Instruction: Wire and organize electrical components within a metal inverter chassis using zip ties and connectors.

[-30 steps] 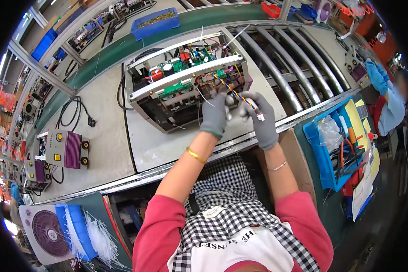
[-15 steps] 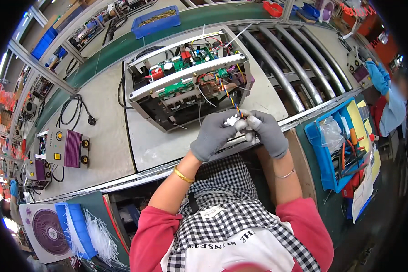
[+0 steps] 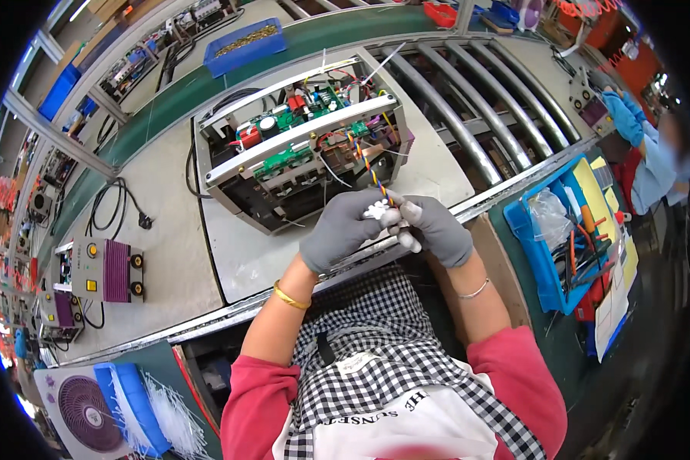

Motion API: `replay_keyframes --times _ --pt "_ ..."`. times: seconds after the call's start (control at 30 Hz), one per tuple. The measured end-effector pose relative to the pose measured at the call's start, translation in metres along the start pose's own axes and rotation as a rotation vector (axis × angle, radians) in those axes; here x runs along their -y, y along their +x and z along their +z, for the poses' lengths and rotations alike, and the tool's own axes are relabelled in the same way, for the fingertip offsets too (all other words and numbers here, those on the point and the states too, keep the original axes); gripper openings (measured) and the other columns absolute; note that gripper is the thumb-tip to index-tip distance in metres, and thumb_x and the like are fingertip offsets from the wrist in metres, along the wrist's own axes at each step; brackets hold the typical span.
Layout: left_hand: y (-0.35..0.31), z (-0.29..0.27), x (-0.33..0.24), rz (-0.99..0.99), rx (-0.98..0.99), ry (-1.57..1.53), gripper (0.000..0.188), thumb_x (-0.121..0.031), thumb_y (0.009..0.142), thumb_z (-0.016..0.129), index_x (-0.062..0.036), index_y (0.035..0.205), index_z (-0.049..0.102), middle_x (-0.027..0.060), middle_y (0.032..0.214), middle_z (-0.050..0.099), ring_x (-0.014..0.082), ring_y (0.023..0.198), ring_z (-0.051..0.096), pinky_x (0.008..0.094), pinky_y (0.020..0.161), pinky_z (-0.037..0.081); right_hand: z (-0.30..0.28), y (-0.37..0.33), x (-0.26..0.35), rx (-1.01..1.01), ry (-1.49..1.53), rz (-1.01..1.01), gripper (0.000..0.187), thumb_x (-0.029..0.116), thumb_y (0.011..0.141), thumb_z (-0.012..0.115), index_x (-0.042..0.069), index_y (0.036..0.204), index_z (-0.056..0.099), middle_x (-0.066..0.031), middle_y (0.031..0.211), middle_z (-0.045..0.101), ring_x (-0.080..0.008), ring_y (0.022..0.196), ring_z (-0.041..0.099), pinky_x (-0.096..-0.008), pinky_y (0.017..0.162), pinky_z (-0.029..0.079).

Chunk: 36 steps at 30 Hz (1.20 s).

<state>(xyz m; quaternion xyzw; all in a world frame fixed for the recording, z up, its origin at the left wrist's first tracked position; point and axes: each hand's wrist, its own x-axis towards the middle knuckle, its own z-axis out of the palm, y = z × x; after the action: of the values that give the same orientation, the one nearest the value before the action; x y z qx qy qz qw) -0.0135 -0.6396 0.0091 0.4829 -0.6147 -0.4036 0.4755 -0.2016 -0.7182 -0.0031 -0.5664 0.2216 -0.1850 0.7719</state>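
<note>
Grey gloves cover both my hands, which meet in front of an opened electronic unit (image 3: 245, 184) with green circuit boards and a metal frame. A twisted bundle of coloured wires (image 3: 372, 173) runs from the unit down to my fingertips. My left hand (image 3: 339, 231) is closed, with small white connectors (image 3: 376, 208) showing at its fingers. Close against it, my right hand (image 3: 440, 230) pinches the lower end of the wire bundle. The fingers hide the wire ends. Loose white cable ties (image 3: 334, 170) stick out of the unit's near side.
Steel rollers (image 3: 479, 115) lie right of the unit. A blue tray (image 3: 544, 253) of hand tools stands at the right, and a smaller purple-sided unit (image 3: 115, 270) at the left. Lower left are a fan (image 3: 90, 410) and white cable ties (image 3: 178, 418). A co-worker's blue sleeve (image 3: 622, 115) shows far right.
The whole view has shifted, so the unit and my hands appear slightly further left. My fingers have moved a little around the wires, and both hands stay together at the bundle.
</note>
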Motion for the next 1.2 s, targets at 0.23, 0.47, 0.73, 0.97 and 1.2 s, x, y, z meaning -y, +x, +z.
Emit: replay_keyframes --times 0.23,0.47,0.73,0.97,1.2 --pt "0.008 -0.018 -0.014 -0.193 -0.317 -0.346 0.025 -0.028 0.096 0.061 -0.004 0.104 0.064 -0.0026 0.062 0.051 0.0042 0.041 0.041 0.0206 0.035 0.032 0.002 -0.002 0.004 -0.014 -0.074 0.083 0.037 0.038 0.098 0.058 0.001 0.097 0.064 -0.0042 0.084 0.066 -0.0043 0.06 0.057 -0.0176 0.051 0.044" --pt "0.025 -0.008 -0.022 -0.2 -0.52 -0.39 0.028 -0.03 0.096 0.062 -0.0023 0.104 0.064 -0.0009 0.065 0.054 0.0045 0.043 0.042 0.0199 0.037 0.033 0.004 0.028 0.002 -0.101 -0.778 -0.282 0.026 0.028 0.09 0.067 0.003 0.097 0.068 -0.0096 0.089 0.069 -0.0244 0.082 0.067 -0.0375 0.074 0.05" --pt "-0.025 -0.006 0.011 -0.187 -0.574 -0.1 0.034 -0.023 0.096 0.063 -0.0026 0.123 0.063 -0.0019 0.073 0.058 0.0052 0.063 0.054 0.022 0.055 0.044 0.008 0.069 0.0 -0.318 -1.047 -0.599 0.017 0.022 0.091 0.065 0.01 0.103 0.066 -0.0112 0.089 0.067 -0.0321 0.082 0.065 -0.0401 0.069 0.051" --pt "-0.035 0.002 0.039 -0.114 -0.576 0.318 0.036 -0.024 0.093 0.064 -0.0128 0.128 0.061 0.0121 0.078 0.064 0.0218 0.065 0.063 0.0322 0.062 0.05 -0.007 0.098 -0.007 -0.453 -1.431 -0.724 0.01 0.017 0.088 0.066 0.009 0.092 0.063 -0.0112 0.078 0.062 -0.0319 0.073 0.063 -0.0436 0.062 0.049" --pt "-0.023 0.002 0.055 -0.034 -0.557 0.81 0.05 -0.023 0.091 0.065 -0.0139 0.139 0.052 0.016 0.08 0.065 0.0341 0.066 0.062 0.0406 0.059 0.049 -0.012 0.107 -0.007 -0.37 -1.519 -0.646 0.008 0.014 0.084 0.067 0.009 0.089 0.065 -0.0135 0.073 0.062 -0.0354 0.072 0.062 -0.0454 0.062 0.049"
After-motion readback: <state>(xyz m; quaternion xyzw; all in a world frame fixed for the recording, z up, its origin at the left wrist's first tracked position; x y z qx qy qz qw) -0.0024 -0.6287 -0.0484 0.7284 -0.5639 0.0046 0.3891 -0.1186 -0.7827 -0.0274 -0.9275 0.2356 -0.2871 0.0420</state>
